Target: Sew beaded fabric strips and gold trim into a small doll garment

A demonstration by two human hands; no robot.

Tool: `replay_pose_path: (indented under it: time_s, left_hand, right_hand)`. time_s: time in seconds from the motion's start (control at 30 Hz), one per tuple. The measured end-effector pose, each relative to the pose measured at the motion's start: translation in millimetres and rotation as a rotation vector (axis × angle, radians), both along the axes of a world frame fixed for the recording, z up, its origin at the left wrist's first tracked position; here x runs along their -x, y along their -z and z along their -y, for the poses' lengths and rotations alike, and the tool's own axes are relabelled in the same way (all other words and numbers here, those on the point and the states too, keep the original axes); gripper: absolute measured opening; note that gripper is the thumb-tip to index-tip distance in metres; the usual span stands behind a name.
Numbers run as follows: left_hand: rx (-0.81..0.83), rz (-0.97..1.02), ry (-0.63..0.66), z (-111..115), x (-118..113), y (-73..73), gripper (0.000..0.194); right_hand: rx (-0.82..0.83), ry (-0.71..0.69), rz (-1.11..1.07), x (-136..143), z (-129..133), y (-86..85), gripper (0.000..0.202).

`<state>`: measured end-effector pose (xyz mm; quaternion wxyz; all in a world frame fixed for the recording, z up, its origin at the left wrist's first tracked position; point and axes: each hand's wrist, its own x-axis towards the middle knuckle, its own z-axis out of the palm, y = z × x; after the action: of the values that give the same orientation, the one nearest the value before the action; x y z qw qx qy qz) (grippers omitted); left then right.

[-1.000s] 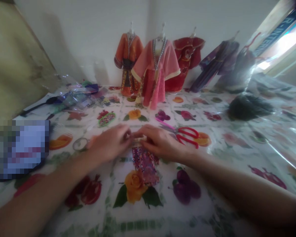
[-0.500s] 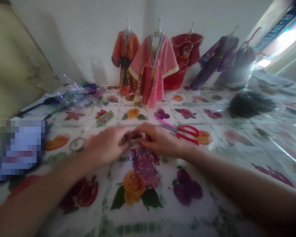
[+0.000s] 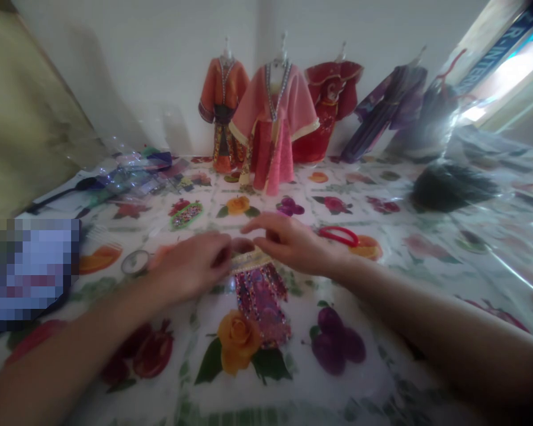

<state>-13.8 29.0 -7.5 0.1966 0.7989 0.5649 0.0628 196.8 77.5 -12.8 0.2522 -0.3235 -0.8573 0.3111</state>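
Note:
A small doll skirt (image 3: 264, 302) of purple and pink sequined fabric, with a cream waistband, hangs or lies in front of me over the flowered tablecloth. My left hand (image 3: 195, 260) is closed at the left end of the waistband, its fingertips partly hidden. My right hand (image 3: 293, 242) is at the other end, index finger raised and stretched out, thumb low beside the band. Behind the right hand lie red-handled scissors (image 3: 340, 235), mostly covered by it. A green-edged dish of beads or sequins (image 3: 186, 215) sits beyond my left hand.
Doll outfits stand along the wall, among them a pink robe (image 3: 273, 118) and an orange robe (image 3: 224, 106). Clear plastic packets (image 3: 137, 171) lie at back left, a dark bundle (image 3: 453, 186) at right. A round ring-like object (image 3: 135, 261) is left of my hands.
My hands have moved slightly apart, and more of the cream waistband shows. My right index finger has lifted and straightened. The right hand now covers more of the scissors.

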Motion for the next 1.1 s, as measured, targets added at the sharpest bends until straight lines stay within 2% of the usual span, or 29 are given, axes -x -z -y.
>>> replay_pose_path:
  time_s: [0.2,0.47,0.57,0.8,0.93,1.1]
  left_hand:
    - [-0.009,0.048,-0.03,4.4,-1.7,-5.7,0.008]
    - [-0.006,0.041,-0.096,8.7,-5.4,-16.3,0.009]
    - [0.03,0.042,-0.113,6.7,-4.6,-18.2,0.013]
    - [0.073,0.071,-0.067,5.9,-5.2,-19.1,0.026]
    - [0.107,0.045,-0.071,5.8,-4.1,-17.6,0.027]
    - [0.107,0.041,-0.045,3.1,4.2,-6.2,0.021]
  right_hand:
    - [0.08,-0.114,0.053,4.8,6.3,1.6,0.032]
    - [0.213,-0.186,0.053,6.1,8.8,2.5,0.032]
    - [0.181,-0.161,0.052,5.7,8.5,4.5,0.028]
    - [0.015,-0.105,0.096,5.6,8.4,5.1,0.027]
    - [0.007,-0.117,0.11,5.2,9.0,3.8,0.03]
    - [0.045,-0.179,0.1,5.6,9.6,3.2,0.034]
